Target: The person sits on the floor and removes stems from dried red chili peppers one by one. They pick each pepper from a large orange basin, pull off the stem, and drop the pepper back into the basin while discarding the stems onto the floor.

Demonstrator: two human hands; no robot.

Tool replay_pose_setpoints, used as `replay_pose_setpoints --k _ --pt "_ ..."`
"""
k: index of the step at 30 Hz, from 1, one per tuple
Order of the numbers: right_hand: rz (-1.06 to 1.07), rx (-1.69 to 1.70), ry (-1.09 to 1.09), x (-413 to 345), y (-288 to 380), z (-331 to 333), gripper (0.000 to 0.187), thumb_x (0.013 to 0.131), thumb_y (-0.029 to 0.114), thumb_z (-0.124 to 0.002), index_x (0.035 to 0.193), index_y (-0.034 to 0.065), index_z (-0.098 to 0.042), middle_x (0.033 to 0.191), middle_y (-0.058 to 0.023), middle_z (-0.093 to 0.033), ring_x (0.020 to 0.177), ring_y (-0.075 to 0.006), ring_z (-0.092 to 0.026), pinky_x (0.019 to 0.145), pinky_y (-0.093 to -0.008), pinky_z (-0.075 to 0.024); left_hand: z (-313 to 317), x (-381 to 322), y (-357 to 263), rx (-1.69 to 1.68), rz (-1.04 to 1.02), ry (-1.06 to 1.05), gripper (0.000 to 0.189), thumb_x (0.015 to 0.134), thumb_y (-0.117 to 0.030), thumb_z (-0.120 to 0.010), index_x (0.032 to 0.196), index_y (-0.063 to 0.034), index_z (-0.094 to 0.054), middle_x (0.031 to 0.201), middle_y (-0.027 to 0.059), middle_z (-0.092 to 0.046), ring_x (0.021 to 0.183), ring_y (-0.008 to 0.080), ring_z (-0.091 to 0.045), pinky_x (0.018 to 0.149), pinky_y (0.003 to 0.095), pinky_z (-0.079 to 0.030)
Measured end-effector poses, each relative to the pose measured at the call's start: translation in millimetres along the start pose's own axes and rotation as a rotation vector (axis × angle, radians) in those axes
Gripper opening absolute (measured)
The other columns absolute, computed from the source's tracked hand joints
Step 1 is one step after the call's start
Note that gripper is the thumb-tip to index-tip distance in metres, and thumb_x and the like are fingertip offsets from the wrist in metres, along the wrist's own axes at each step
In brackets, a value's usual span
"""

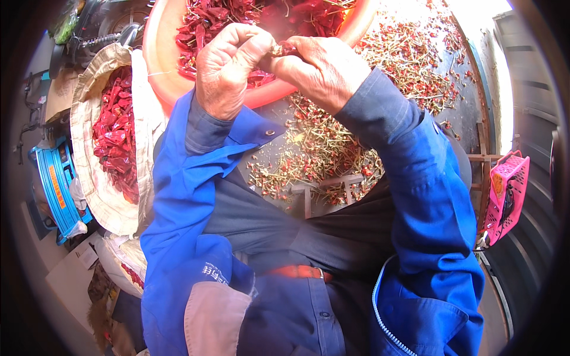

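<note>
Both my hands meet above the near rim of a large orange plastic tub (167,75) that holds many dried red chili peppers (202,33). My right hand (323,66) grips a dried red chili (288,47) between thumb and fingers. My left hand (234,64) pinches the pale stem end (276,50) of the same chili; its fingertips are close to those of the right hand. To the left, a white woven sack (84,178) with a rolled rim holds more red chilies (116,129).
Chili stems (325,138) lie strewn over the dark floor between my knees and right of the tub. At the right is a pink perforated plastic basket (510,196); at the left, a blue plastic object (55,187). A second sack (120,262) stands lower left.
</note>
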State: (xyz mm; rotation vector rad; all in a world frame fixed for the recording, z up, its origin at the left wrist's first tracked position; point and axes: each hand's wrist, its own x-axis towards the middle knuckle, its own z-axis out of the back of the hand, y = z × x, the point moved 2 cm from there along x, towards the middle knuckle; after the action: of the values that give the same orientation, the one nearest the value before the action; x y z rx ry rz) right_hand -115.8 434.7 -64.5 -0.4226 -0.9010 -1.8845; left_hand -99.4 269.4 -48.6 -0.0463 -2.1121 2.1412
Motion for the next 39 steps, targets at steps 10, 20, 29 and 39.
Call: replay_pose_setpoints --k 10,20,29,39 --pt "-0.225 0.389 -0.051 0.6 2.6 -4.5 0.011 0.084 0.014 -0.052 0.082 0.0044 -0.056 0.075 -0.0139 -0.058 0.069 -0.0316 -0.061 0.058 -0.04 -0.0491 4.1 4.4 7.0 -0.425 0.3 0.067 0.016 0.093 -0.015 -0.057 0.095 0.0001 -0.057 0.081 0.008 -0.063 0.067 0.014 -0.059 0.067 0.028 -0.051" --pt "-0.136 -0.01 0.135 0.6 12.7 -4.2 0.019 0.081 0.027 -0.056 0.07 0.0133 -0.061 0.058 -0.0113 -0.06 0.055 -0.0285 -0.063 0.051 -0.0418 -0.0493 3.2 -3.0 12.1 0.007 0.097 -0.172 0.011 0.092 -0.008 -0.057 0.096 0.0014 -0.058 0.086 0.0091 -0.064 0.072 0.014 -0.062 0.071 0.0289 -0.054" --pt "-0.534 0.585 -0.281 8.3 16.5 10.9 0.013 0.092 0.013 -0.05 0.094 0.0025 -0.057 0.066 -0.0147 -0.061 0.066 -0.0304 -0.064 0.058 -0.0368 -0.0505 46.7 25.3 23.7 -0.573 0.143 0.113 0.019 0.096 -0.015 -0.05 0.102 0.0002 -0.059 0.096 0.013 -0.064 0.08 0.0208 -0.064 0.075 0.0382 -0.056" --pt "-0.904 1.403 -0.573 17.6 -2.2 40.4 0.018 0.094 0.019 -0.058 0.104 0.0047 -0.06 0.085 -0.0026 -0.063 0.072 -0.0083 -0.057 0.062 -0.0211 -0.046 32.1 21.6 27.6 -0.694 0.234 0.161 0.019 0.094 -0.012 -0.051 0.108 0.0 -0.057 0.098 0.0142 -0.061 0.078 0.0193 -0.061 0.075 0.0363 -0.053"
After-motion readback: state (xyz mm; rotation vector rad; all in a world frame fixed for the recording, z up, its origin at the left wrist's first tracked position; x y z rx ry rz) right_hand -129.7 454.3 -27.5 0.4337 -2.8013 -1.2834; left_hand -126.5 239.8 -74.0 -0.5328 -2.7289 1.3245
